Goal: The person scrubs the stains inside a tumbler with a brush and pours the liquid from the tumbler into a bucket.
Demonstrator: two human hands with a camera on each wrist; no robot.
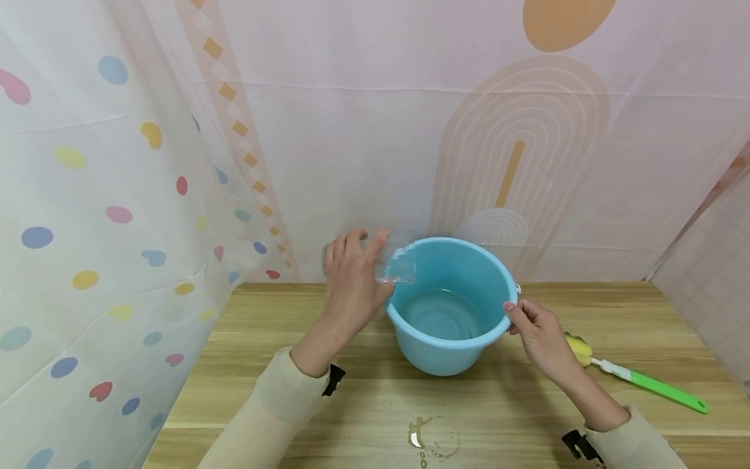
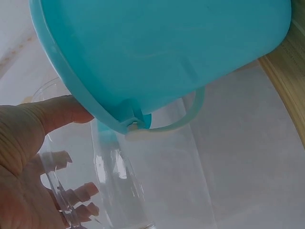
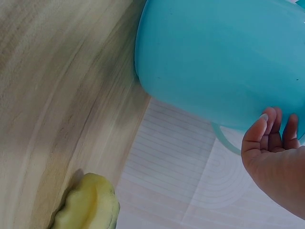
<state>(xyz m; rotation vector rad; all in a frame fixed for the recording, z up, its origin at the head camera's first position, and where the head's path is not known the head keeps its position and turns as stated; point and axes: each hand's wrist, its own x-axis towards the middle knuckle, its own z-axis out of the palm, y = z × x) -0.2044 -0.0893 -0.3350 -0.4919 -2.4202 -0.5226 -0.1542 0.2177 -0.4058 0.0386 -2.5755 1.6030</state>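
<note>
A light-blue plastic bucket (image 1: 445,358) stands on the wooden table, with some clear water (image 1: 439,316) in its bottom. My left hand (image 1: 354,277) grips a clear glass (image 1: 400,266), tipped on its side so its mouth lies over the bucket's left rim. In the left wrist view, the fingers show through the glass (image 2: 116,176) and the thumb lies right at the bucket's rim. My right hand (image 1: 541,335) holds the bucket's right rim, thumb on top and fingers curled beneath, as the right wrist view shows. The bucket's handle (image 2: 178,121) hangs down at the far side.
To the right lies a bottle brush (image 1: 656,383) with a yellow sponge head and green handle. Spilled water (image 1: 433,440) forms a ring on the table (image 1: 281,391) near the front. A patterned curtain (image 1: 351,150) hangs close behind the bucket, and a dotted one on the left.
</note>
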